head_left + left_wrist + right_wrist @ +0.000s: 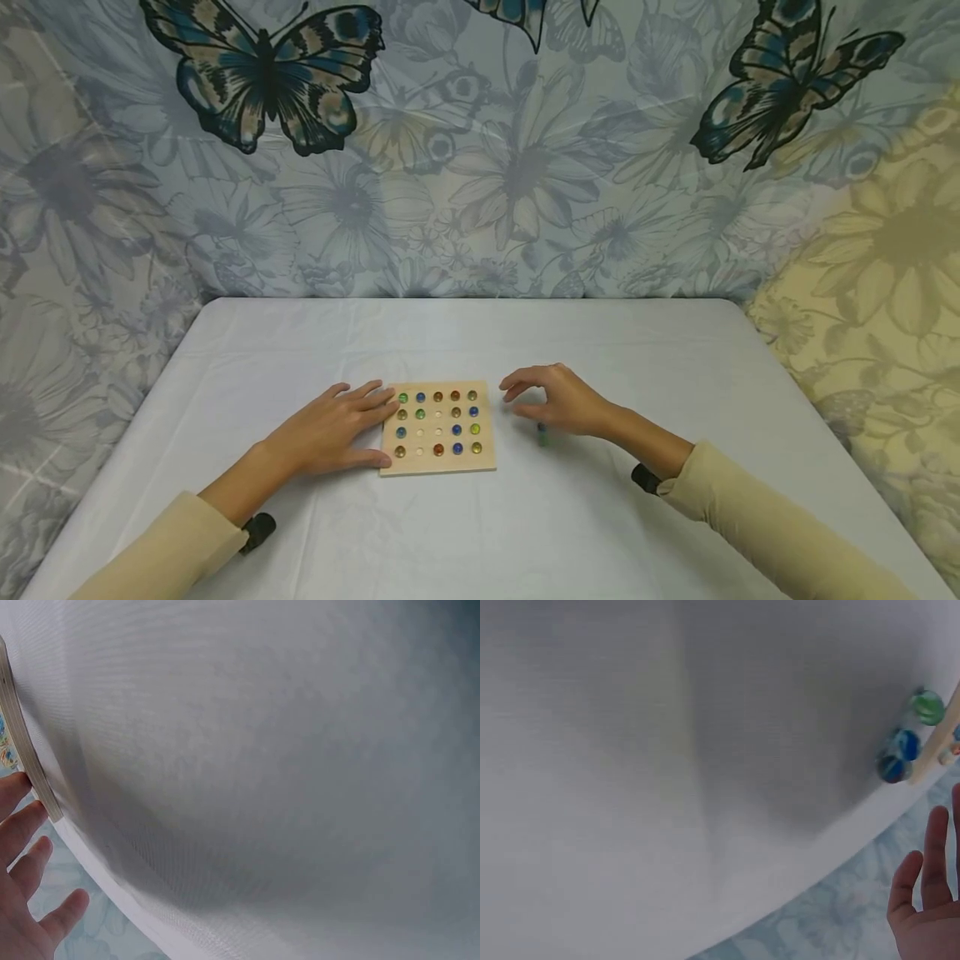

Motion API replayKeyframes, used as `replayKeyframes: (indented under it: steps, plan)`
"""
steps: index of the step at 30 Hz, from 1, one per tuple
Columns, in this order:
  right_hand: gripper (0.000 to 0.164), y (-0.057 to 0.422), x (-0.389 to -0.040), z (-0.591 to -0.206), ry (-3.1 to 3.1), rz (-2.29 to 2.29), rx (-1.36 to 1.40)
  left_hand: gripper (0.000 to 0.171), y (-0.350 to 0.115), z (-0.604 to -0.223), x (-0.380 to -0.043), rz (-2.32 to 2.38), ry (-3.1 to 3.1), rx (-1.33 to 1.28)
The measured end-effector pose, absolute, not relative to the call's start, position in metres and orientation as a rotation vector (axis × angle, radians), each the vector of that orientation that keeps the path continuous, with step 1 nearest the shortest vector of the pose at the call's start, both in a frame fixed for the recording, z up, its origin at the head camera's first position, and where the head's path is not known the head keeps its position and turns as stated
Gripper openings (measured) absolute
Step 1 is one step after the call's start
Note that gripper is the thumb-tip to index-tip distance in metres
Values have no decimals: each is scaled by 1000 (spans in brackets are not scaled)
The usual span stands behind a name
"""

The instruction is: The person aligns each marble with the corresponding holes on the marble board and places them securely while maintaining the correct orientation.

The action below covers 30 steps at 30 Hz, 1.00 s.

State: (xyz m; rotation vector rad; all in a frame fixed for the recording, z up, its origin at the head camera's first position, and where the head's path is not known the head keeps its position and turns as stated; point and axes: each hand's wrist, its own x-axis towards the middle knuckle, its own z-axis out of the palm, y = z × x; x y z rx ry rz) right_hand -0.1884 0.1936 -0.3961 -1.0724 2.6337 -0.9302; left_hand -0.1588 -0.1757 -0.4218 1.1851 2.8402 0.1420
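A square wooden board [438,467] lies mid-table, with coloured marbles [456,429] in most of its holes and a few holes bare near the middle. My left hand [375,427] lies flat on the cloth, its straight fingers [22,844] touching the board's left edge [19,727]. My right hand [513,398] hovers just right of the board, fingers loosely curved and holding nothing. Under it lie loose marbles [542,432]. The right wrist view shows a green marble [928,706] and two blue ones [900,754] beside the board's edge [936,750].
The table wears a pale grey cloth [465,342] and has rounded far corners. A floral curtain with butterflies [525,167] hangs close behind and on both sides. Both forearms in cream sleeves [757,517] reach in from the near edge.
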Motion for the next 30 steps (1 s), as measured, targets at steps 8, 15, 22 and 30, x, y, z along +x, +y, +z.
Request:
replayKeyframes:
  steps: [8,15,22,30]
  plan:
    - [34,218,-188,-401,2674,-884,-990,82,-175,-421,-158,144,2838,1176]
    - [32,231,-189,-407,2669,-874,-982,82,-175,-421,-159,135,2844,1179]
    - [32,236,-189,-412,2653,-861,-980,82,-175,-421,-159,131,2845,1178]
    - [32,236,-188,-417,2645,-840,-989,82,-175,-421,-158,147,2841,1174]
